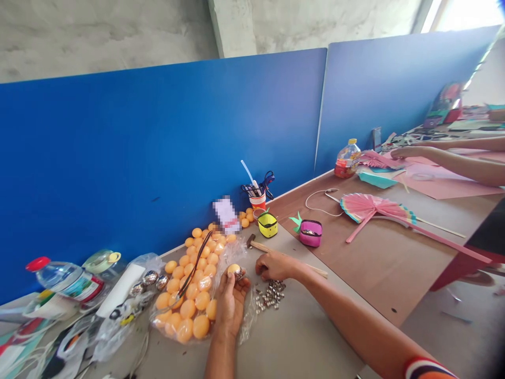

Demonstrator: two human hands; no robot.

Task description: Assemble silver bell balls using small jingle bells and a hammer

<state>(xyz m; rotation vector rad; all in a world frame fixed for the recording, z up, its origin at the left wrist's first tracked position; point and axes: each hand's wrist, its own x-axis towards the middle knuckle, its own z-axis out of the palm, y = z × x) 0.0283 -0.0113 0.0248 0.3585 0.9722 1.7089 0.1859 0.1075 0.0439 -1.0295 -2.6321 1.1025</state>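
Note:
My left hand (231, 302) holds an orange ball (234, 268) between thumb and fingers; its right side is covered with shiny silver pieces. Just above a pile of small shiny metal pieces (270, 296) is my right hand (275, 265), fingers curled in; whatever they may hold is hidden. A clear plastic bag full of orange balls (191, 310) lies left of my left hand. Behind my right hand, a hammer (256, 244) with a wooden handle rests on the table.
Silver balls (150, 277), a bottle with a red cap (71, 281) and plastic bags stand left. Yellow (268, 225) and magenta (311, 233) small containers sit behind the hammer, near a cup of tools (258, 200). To the right are a pink paper fan (374, 208) and another person's arms (453, 160).

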